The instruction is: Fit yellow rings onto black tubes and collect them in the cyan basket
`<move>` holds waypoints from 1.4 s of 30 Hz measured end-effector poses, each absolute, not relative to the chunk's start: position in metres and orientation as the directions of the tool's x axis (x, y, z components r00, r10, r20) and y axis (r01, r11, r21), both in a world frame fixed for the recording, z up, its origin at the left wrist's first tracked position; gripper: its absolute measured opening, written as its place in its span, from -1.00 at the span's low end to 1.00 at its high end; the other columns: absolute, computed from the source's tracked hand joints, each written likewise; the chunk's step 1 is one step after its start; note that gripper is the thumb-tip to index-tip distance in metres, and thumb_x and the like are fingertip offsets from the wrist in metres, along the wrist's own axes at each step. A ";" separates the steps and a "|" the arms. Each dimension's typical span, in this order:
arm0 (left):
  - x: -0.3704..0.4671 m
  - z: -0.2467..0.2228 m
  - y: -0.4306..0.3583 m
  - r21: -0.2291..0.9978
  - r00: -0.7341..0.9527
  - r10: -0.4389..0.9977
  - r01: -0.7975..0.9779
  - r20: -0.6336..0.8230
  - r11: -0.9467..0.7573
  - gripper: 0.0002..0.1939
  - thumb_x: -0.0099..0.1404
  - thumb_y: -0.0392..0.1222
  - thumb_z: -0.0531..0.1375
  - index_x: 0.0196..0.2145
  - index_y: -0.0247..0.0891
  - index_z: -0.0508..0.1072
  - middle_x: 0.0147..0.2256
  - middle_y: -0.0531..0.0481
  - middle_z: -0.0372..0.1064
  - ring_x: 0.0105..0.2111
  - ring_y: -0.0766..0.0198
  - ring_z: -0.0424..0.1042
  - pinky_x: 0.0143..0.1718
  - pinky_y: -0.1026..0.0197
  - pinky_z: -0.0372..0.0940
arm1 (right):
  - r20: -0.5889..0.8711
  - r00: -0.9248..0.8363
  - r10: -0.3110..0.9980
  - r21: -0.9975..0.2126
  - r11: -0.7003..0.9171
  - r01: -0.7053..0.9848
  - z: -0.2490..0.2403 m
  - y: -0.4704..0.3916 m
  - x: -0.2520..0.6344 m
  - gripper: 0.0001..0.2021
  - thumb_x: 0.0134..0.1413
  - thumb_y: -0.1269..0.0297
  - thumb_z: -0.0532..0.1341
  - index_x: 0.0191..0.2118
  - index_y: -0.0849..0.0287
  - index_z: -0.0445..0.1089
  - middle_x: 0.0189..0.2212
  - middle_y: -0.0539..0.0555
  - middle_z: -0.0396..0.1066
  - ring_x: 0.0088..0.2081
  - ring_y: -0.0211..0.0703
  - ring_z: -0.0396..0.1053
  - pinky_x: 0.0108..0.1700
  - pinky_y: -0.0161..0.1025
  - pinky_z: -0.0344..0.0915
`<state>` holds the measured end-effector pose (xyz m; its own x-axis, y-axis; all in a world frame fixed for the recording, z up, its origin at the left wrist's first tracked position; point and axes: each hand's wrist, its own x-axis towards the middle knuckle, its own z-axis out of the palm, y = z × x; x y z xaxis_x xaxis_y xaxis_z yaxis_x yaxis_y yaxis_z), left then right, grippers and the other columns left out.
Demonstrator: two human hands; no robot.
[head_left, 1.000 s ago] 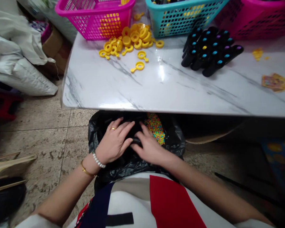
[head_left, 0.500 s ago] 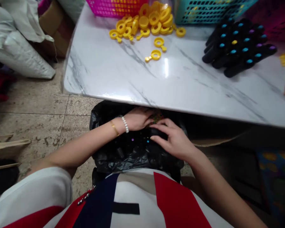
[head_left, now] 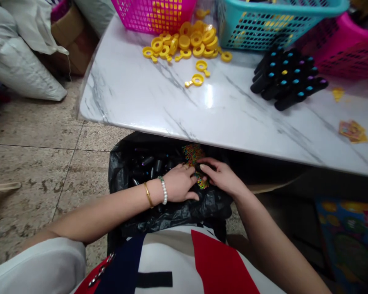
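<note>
My left hand (head_left: 179, 184) lies palm down over a container lined with a black plastic bag (head_left: 118, 163), its thumb stretched out and its fingertips at a heap of small multicoloured beads (head_left: 192, 153). Beside it, my right hand (head_left: 221, 176) is curled, thumb and fingers drawn together. Something dark shows between them, too hidden to name. Loose black tubes (head_left: 158, 165), some with coloured ends, lie in the bag left of the beads. Part of the bead heap is covered by both hands.
Above the bag runs the marble-patterned table (head_left: 135, 98). It bears yellow ring-shaped pieces (head_left: 196, 39), a cluster of black tubes (head_left: 290, 77), a pink basket (head_left: 131, 16), a turquoise basket (head_left: 257, 28) and orange-yellow packets (head_left: 352, 130). White sacks (head_left: 27, 69) stand at left.
My left hand has drawn back toward me, uncovering beads and black tubes. The right hand has shifted slightly, its fingers closer together. The view has tilted up, showing more of the baskets.
</note>
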<state>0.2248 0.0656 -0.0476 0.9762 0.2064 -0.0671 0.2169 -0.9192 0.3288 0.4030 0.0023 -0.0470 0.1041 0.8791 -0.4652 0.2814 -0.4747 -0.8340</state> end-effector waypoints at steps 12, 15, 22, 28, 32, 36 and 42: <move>0.217 -0.043 0.054 0.625 0.899 0.414 0.241 0.145 -0.743 -0.55 0.30 0.02 0.09 0.01 -0.36 0.26 -0.12 -0.22 0.29 -0.12 0.06 0.28 -0.06 0.03 0.25 | -0.573 0.211 0.792 -0.814 -0.518 -0.264 -0.056 0.001 0.365 -0.36 0.06 -0.36 -0.12 -0.62 0.16 0.15 -0.76 -0.09 0.09 -0.75 -0.39 0.00 -0.76 -0.43 -0.15; 0.217 -0.048 0.049 0.659 0.886 0.456 0.292 0.087 -0.693 -0.64 0.33 -0.08 0.05 0.00 -0.34 0.28 -0.17 -0.19 0.32 -0.18 0.10 0.32 -0.11 0.07 0.30 | -0.620 0.131 0.774 -0.770 -0.567 -0.294 -0.051 -0.005 0.361 -0.37 0.07 -0.36 -0.13 -0.59 0.15 0.18 -0.75 -0.10 0.09 -0.74 -0.36 0.06 -0.76 -0.43 -0.07; 0.213 -0.057 0.056 0.848 0.728 0.685 0.377 -0.022 -0.374 -0.74 0.30 -0.23 0.12 -0.04 -0.26 0.33 -0.20 -0.06 0.45 -0.26 0.25 0.44 -0.16 0.19 0.34 | -0.468 0.153 0.871 -0.866 -0.417 -0.276 -0.042 -0.031 0.369 -0.55 -0.09 0.21 0.36 -0.03 0.10 0.31 -0.20 0.04 0.46 -0.25 -0.17 0.47 -0.14 -0.20 0.42; 0.221 -0.061 0.059 0.720 0.807 0.589 0.437 -0.050 -0.538 -0.71 0.42 -0.22 -0.09 -0.05 -0.33 0.35 -0.22 -0.12 0.46 -0.22 0.21 0.43 -0.16 0.17 0.29 | -0.429 0.222 0.876 -0.903 -0.409 -0.129 -0.055 -0.022 0.363 -0.69 -0.05 0.18 0.30 -0.17 0.18 0.37 -0.32 0.04 0.45 -0.39 -0.22 0.45 -0.39 -0.29 0.43; 0.221 -0.062 0.061 0.484 0.835 0.551 0.479 0.008 -0.733 -0.70 0.39 -0.15 -0.03 -0.24 -0.34 0.44 -0.28 -0.17 0.43 -0.13 0.04 0.35 -0.09 0.02 0.19 | -0.484 0.287 0.827 -0.804 -0.549 0.228 -0.052 -0.019 0.374 -0.71 0.04 0.06 0.18 -0.28 0.22 0.38 -0.58 0.02 0.41 -0.62 -0.22 0.36 -0.58 -0.31 0.30; 0.219 -0.072 0.059 0.355 0.859 0.503 0.502 -0.097 -0.789 -0.70 0.30 -0.08 0.12 -0.28 -0.41 0.48 -0.22 -0.30 0.39 -0.10 -0.07 0.28 -0.10 -0.02 0.13 | -0.384 0.423 0.820 -0.298 -0.544 0.784 -0.057 -0.004 0.385 -0.77 -0.08 0.14 0.22 -0.53 0.21 0.39 -0.59 0.18 0.45 -0.48 -0.02 0.46 -0.46 -0.24 0.31; 0.216 -0.080 0.060 0.367 0.854 0.487 0.519 -0.184 -0.772 -0.75 0.23 -0.11 0.18 -0.44 -0.36 0.51 -0.36 -0.26 0.40 -0.26 -0.03 0.33 -0.25 0.01 0.14 | -0.349 0.429 0.833 -0.245 -0.523 0.816 -0.078 0.034 0.378 -0.75 -0.05 0.14 0.21 -0.51 0.24 0.44 -0.48 0.33 0.50 -0.32 0.15 0.51 -0.34 -0.17 0.34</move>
